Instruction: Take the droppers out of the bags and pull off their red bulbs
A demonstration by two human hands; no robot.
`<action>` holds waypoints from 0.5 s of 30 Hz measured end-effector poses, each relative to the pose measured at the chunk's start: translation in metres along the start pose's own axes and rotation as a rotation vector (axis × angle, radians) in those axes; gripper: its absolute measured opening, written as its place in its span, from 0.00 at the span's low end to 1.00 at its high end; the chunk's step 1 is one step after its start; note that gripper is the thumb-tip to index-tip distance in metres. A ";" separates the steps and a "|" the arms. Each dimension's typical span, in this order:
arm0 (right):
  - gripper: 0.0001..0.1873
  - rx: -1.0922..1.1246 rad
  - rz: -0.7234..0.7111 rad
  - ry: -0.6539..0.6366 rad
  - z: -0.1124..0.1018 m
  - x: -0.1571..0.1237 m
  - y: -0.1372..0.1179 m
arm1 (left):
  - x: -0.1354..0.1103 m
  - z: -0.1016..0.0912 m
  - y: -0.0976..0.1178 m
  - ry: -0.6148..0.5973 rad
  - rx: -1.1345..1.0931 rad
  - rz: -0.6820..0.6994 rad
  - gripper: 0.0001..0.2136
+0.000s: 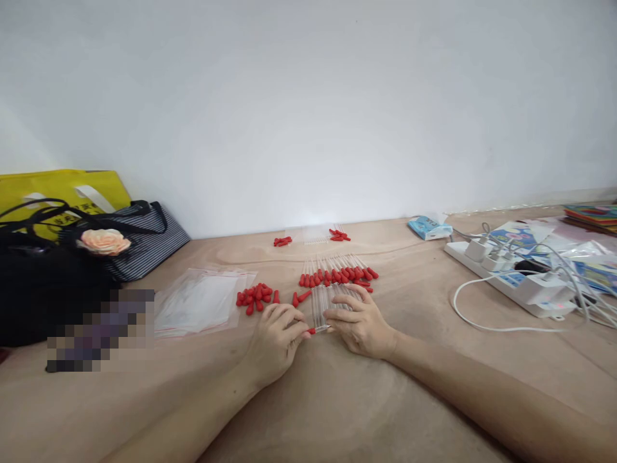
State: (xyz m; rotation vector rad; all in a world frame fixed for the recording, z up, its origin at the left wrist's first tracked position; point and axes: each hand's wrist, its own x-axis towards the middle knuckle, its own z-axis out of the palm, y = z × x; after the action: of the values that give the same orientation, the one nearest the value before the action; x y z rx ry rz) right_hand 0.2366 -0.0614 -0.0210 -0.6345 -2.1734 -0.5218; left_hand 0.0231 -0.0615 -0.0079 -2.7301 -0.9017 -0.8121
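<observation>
My left hand (276,342) pinches a small red rubber bulb (312,331) low in the middle of the view. Close beside it, my right hand (362,326) has its fingers closed on a clear dropper tube (321,328), whose end meets the bulb. Beneath and behind the right fingers lie several bare clear tubes (318,305) side by side. Just beyond them is a row of droppers with red bulbs (337,276), bulbs toward me. A heap of loose red bulbs (254,296) sits past my left hand, and two more bulbs (301,298) lie near the tubes.
Clear zip bags (200,302) lie to the left. By the wall are a few more red bulbs (282,242) and bagged droppers (340,235). A white power strip (506,280) with cables and a blue tissue pack (430,227) stand right. Bags (139,241) fill the far left.
</observation>
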 end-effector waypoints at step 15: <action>0.15 -0.060 0.236 -0.034 0.000 -0.014 0.006 | -0.016 -0.016 -0.032 0.307 -0.014 -0.379 0.13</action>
State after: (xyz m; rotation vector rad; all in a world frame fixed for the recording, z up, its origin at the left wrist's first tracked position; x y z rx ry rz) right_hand 0.2480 -0.0601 -0.0314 -0.9249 -2.0844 -0.4541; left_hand -0.0141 -0.0490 -0.0038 -2.3776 -1.3575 -1.2632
